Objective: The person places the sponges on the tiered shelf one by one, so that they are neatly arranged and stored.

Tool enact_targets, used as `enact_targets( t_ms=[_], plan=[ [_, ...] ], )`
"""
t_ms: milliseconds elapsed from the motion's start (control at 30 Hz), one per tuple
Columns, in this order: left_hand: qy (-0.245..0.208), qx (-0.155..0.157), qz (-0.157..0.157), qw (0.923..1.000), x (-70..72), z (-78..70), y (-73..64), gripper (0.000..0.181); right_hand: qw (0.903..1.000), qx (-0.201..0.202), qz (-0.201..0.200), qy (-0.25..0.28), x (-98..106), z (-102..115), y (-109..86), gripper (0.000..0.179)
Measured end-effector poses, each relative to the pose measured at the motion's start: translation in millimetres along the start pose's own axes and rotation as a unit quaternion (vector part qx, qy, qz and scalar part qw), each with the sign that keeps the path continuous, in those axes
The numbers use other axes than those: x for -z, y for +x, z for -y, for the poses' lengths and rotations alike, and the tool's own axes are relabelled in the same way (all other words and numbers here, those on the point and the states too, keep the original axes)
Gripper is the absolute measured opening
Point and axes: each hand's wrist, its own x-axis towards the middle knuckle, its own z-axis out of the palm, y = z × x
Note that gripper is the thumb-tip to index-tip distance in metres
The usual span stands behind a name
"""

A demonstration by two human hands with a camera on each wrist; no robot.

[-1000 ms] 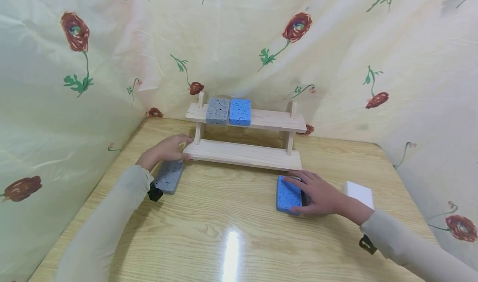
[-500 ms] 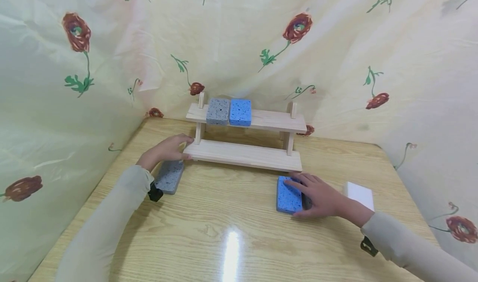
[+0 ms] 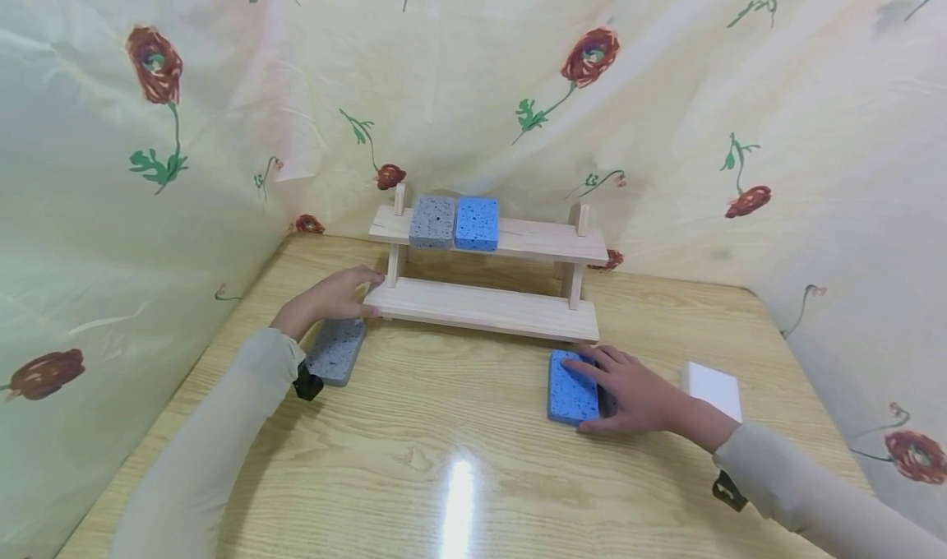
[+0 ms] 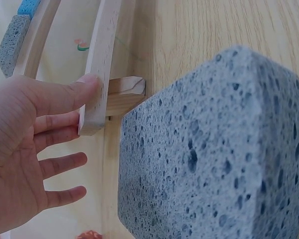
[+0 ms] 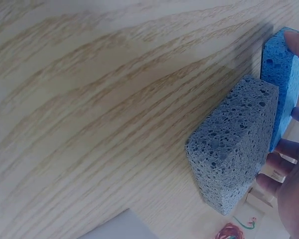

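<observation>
My left hand (image 3: 333, 296) pinches the left end of the lower board of a two-tier wooden shelf (image 3: 481, 308). In the left wrist view the thumb lies on the board and two fingers spread free below it. A grey sponge (image 4: 199, 149) lies on the table beside that wrist. My right hand (image 3: 636, 390) grips a blue sponge (image 3: 571, 386) lying in front of the shelf's right end, thumb at its near edge and an index finger on top. Beside the blue one is another grey sponge (image 5: 234, 144), mostly hidden under the hand in the head view.
On the upper board stand a grey sponge (image 3: 432, 222) and a blue sponge (image 3: 477, 224), side by side toward the left. A white block (image 3: 712, 388) is on the table near the right wrist. Flowered cloth (image 3: 473, 90) encloses the table's back and sides.
My right thumb has slid off the blue sponge's top to its near edge. The left hand, the shelf and the sponges have stayed practically in place.
</observation>
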Motion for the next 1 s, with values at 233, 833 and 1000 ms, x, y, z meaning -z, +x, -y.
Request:
enact_targets(
  t_ms=[233, 833, 1000],
  plan=[
    [-0.004, 0.005, 0.004, 1.0000, 1.1, -0.4, -0.5, 0.064, 1.0000, 0.001, 0.003, 0.007, -1.2, 3.7, 3.4, 0.092],
    [-0.006, 0.009, 0.007, 0.9999, 2.9, -4.7, -3.0, 0.063, 0.9999, 0.007, 0.007, 0.010, -0.4, 14.7, 16.2, 0.092],
    [-0.007, 0.015, 0.008, 0.9998, 2.5, -4.1, -2.8, 0.064, 0.9998, 0.012, 0.003, 0.012, 0.8, 17.4, 20.7, 0.092]
  ],
)
